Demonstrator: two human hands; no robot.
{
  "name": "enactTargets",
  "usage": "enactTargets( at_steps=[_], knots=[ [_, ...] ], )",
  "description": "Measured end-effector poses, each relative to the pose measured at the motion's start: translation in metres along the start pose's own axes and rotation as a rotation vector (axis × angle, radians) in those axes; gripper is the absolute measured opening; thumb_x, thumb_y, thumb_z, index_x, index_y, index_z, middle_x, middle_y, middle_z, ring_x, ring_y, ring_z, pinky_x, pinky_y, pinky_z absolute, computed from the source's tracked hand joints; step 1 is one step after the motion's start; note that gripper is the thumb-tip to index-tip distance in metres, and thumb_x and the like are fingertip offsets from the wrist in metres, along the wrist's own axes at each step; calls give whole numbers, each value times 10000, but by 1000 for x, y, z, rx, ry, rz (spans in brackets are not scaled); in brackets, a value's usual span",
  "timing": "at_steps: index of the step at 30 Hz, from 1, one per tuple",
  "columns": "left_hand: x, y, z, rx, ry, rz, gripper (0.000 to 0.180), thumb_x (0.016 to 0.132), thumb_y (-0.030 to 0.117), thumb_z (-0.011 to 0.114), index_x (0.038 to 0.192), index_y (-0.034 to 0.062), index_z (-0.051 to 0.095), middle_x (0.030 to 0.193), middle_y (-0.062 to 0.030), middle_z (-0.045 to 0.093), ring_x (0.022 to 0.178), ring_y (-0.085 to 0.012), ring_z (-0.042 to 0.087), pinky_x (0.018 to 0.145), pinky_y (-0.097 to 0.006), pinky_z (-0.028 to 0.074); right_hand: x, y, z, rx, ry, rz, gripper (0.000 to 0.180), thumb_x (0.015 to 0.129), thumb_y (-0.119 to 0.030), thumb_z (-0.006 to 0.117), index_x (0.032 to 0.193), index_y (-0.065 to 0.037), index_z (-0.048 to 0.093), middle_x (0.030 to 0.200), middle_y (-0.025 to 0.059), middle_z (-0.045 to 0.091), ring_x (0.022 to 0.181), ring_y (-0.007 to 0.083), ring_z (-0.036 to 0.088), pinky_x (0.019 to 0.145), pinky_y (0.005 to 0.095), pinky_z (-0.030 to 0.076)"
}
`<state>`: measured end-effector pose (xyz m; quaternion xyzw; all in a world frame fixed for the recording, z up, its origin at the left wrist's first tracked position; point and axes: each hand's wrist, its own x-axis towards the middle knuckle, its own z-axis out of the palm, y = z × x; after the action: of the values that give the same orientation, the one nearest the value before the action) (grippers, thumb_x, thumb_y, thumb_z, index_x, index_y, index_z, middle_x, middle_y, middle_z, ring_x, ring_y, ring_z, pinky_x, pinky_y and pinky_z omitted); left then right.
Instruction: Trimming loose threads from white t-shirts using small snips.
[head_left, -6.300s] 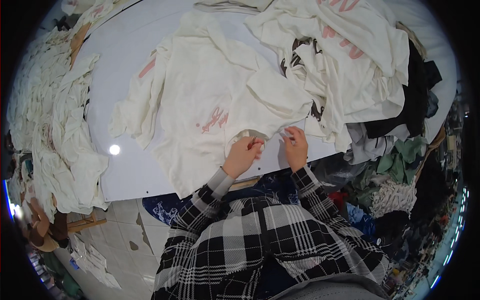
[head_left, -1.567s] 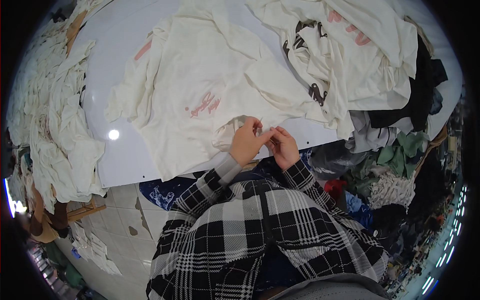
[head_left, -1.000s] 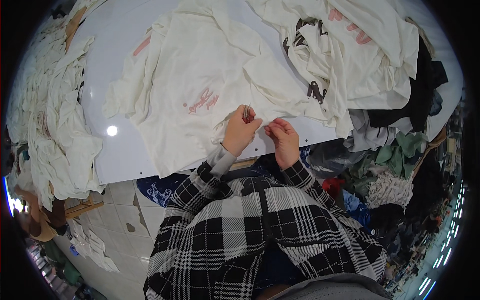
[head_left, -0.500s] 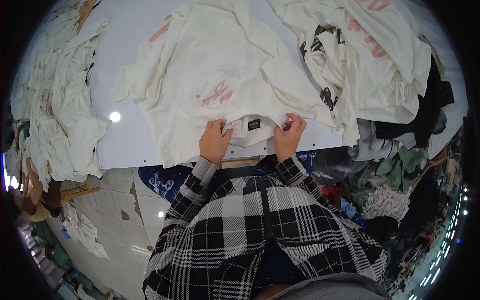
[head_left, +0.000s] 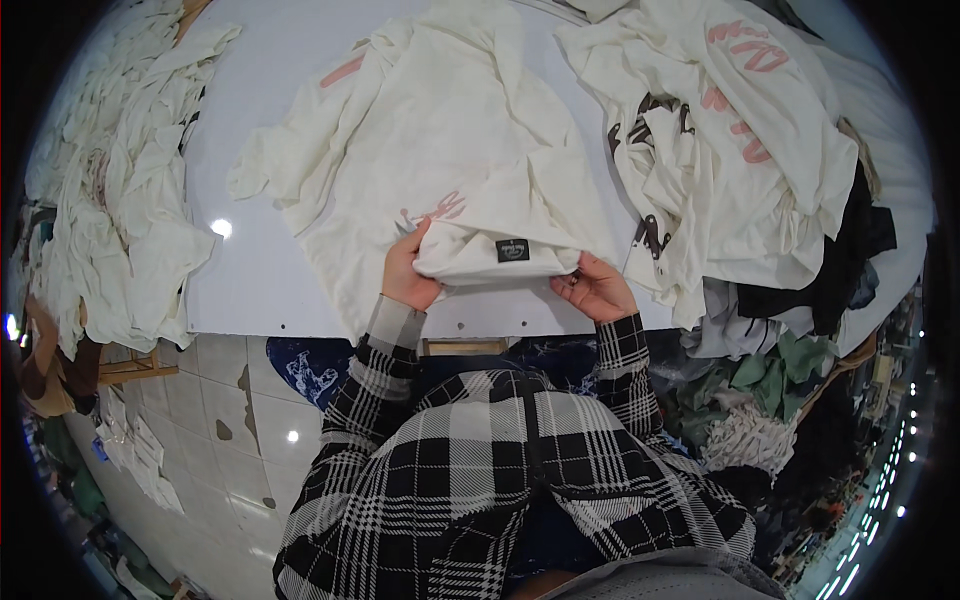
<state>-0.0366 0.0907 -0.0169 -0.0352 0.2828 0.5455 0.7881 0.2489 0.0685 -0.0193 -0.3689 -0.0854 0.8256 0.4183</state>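
Pulled wider since half a second ago, the opening of the cream-white cloth garment with pink lettering (head_left: 440, 120) is now a flat, taut band, its small black rectangular label (head_left: 512, 250) facing up. Left hand (head_left: 408, 272) grips the opening's edge at nine o'clock, fingers closed on the fabric; right hand (head_left: 597, 288) pinches it at three. From mid-view, the garment lies toward twelve on a smooth white flat-topped table (head_left: 245, 295). Toward two sits a heap of printed white garments (head_left: 790, 190), toward ten crumpled white cloth (head_left: 130, 210). Green fabric (head_left: 775, 365) bunches past three; grey tiled floor (head_left: 205, 395) shows at eight.
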Motion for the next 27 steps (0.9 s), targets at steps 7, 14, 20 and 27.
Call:
enactTargets(
  at_steps=[7,14,20,27],
  knots=[
    [19,9,-48,567,92,181,131,869,138,565,886,9,577,804,-40,595,718,-110,571,631,-248,470,2,-6,37,362,-153,-63,353,926,-199,440,1187,36,468,1172,146,555,1092,245,533,970,374,403],
    [4,7,-1,1570,176,643,109,847,118,562,883,26,606,828,-107,586,671,-144,572,601,-269,450,0,17,56,62,-82,-255,262,925,-144,452,1133,9,493,1065,101,605,941,177,602,863,329,471],
    [-47,-16,58,1450,-299,651,291,772,100,662,1057,74,609,888,-51,536,625,-155,512,583,-243,446,-8,25,90,-78,-41,-286,282,903,-104,476,1165,1,474,1040,70,606,925,148,593,874,313,458],
    [-31,-35,37,1619,-297,1094,192,764,118,661,945,65,625,781,-68,569,619,-207,580,535,-274,462,-10,35,98,-303,-69,-228,358,883,-104,526,1212,21,459,1057,56,600,908,126,577,859,275,438]
  ],
)
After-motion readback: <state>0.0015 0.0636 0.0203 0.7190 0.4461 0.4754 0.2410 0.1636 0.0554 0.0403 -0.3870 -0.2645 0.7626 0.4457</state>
